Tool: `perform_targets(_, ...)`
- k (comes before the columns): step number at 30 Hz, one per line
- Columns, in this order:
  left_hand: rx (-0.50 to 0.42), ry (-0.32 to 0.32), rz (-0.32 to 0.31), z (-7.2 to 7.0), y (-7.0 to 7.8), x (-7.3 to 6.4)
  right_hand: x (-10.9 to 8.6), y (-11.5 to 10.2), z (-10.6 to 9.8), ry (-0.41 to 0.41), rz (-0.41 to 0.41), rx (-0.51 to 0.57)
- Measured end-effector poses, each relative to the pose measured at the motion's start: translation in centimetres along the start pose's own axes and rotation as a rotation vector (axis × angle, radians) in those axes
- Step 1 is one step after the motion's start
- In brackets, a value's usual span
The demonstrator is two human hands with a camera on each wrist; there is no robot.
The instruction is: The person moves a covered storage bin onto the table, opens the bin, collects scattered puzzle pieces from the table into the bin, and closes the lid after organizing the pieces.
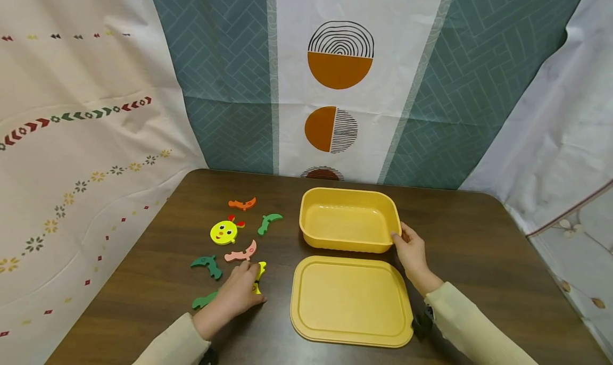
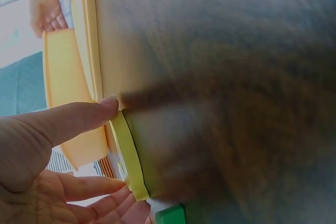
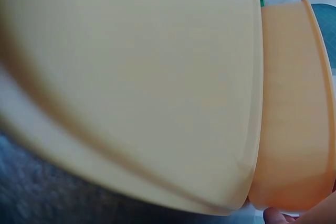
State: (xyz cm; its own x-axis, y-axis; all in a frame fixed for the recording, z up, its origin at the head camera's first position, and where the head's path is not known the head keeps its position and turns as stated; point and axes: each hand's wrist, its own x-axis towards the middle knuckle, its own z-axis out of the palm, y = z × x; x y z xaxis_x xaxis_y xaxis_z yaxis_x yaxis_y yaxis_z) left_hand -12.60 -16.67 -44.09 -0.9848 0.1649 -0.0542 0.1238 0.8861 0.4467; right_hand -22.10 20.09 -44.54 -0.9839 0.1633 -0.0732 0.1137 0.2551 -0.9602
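My left hand (image 1: 238, 290) pinches a flat yellow toy piece (image 2: 131, 156) between the thumb at one end and the fingertips at the other; the piece lies at the table surface. In the head view the hand covers part of that piece. On the right side, my right hand (image 1: 413, 254) grips the right front corner of an empty yellow plastic box (image 1: 345, 245), thumb at the rim and fingers along the outer wall. A yellow lid (image 1: 351, 301) lies flat in front of the box, between both forearms.
Around the left hand lie a yellow smiling-face piece (image 1: 223, 232) with red antennae, an orange piece (image 1: 242, 204), a green piece (image 1: 268, 223), a pink piece (image 1: 241, 252) and a dark green piece (image 1: 208, 265). Another green piece (image 1: 203, 300) is partly under the forearm. Patterned cloth hangs behind the table.
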Motion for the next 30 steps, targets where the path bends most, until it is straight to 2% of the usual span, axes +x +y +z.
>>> perform_targets(16, -0.011, 0.012, 0.004, 0.2, 0.0, 0.2, -0.3, 0.1, 0.0, 0.008, 0.041, -0.002)
perform_targets(24, -0.012, 0.017, 0.005, -0.2, 0.0, 0.3, -0.2, 0.3, 0.0, 0.006, 0.032, 0.001)
perform_targets(30, -0.020, 0.065, 0.040, -0.9, 0.2, 0.5, -0.2, 0.5, 0.0, 0.013, 0.029, -0.011)
